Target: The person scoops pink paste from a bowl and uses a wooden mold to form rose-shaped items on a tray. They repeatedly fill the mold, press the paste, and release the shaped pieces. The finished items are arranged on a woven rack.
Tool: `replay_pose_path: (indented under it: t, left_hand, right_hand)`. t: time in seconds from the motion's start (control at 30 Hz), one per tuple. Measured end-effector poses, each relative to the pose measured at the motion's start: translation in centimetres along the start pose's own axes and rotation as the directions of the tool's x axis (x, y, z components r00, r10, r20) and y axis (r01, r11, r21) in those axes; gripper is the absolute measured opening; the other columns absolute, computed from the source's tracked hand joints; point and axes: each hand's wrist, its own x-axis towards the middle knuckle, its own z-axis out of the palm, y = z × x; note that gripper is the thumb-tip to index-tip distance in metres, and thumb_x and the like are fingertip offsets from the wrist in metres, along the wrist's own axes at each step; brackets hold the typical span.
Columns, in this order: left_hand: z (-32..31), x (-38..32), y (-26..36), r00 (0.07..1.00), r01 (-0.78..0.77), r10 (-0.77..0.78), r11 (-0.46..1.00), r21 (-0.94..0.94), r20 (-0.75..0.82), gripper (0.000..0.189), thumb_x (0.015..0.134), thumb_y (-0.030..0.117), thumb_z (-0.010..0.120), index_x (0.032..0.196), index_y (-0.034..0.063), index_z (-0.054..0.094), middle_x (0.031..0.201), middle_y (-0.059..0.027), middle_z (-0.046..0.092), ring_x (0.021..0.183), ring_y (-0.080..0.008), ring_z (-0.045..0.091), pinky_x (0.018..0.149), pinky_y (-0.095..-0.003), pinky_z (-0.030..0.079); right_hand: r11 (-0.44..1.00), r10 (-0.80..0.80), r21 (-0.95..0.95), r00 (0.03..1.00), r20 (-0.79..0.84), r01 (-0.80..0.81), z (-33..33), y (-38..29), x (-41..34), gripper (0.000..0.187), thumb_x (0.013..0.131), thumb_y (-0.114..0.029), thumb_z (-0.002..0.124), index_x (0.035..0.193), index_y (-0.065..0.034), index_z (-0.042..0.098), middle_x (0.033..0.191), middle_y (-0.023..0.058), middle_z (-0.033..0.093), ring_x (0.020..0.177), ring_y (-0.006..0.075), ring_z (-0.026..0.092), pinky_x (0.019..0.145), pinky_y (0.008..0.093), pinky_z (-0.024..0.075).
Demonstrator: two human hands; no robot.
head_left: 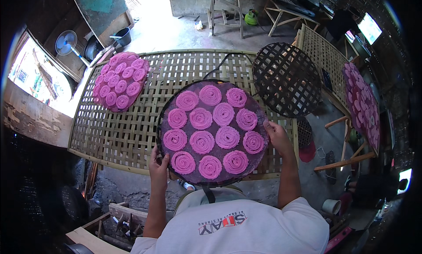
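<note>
Between both hands I hold a round, dark-rimmed tray (159, 122) in front of my body, over the near edge of a woven bamboo rack (132, 128). A purple translucent sheet (211, 120) covers the tray and bears several pink spiral-shaped rounds (227, 137) laid in rows. My left hand (160, 161) grips the lower left rim, thumb on top. My right hand (278, 137) grips the right rim, its thumb at the sheet's edge. The fingers under the tray are mostly hidden.
Another purple sheet of pink rounds (122, 80) lies on the rack's left end. A dark open-weave round tray (286, 79) rests at its right end. Farther right, a second bamboo rack (319, 52) and a slanted board of pink rounds (361, 102) stand. A fan (66, 43) is at left.
</note>
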Motion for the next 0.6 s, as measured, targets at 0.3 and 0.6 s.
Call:
replay_pose_path:
  t: [0.3,0.6]
  left_hand:
    - [0.4,-0.5,-0.3,0.997,0.034,-0.028,0.997,0.075,-0.076,0.063,0.093,0.006,0.064,0.147,-0.0046,0.032,0.127,-0.0125,0.055,0.114,-0.0163,0.054,0.099,-0.0293,0.043]
    - [0.5,-0.6,-1.5,0.994,-0.031,0.032,0.999,0.011,-0.107,0.059,0.097,0.019,0.064,0.144,-0.0022,0.036,0.119,-0.0107,0.055,0.107,-0.0153,0.054,0.095,-0.0282,0.044]
  right_hand:
    - [0.948,-0.156,-0.3,0.978,-0.137,0.109,-3.9,1.6,1.2,0.04,0.098,-0.032,0.06,0.118,0.003,0.063,0.113,0.0105,0.058,0.096,0.0212,0.062,0.086,0.0319,0.0482]
    - [0.752,0.03,-0.657,0.998,-0.046,-0.053,-8.8,6.5,-0.6,0.036,0.091,-0.019,0.059,0.121,-0.0013,0.063,0.122,0.024,0.06,0.117,0.0391,0.057,0.1,0.0418,0.0444]
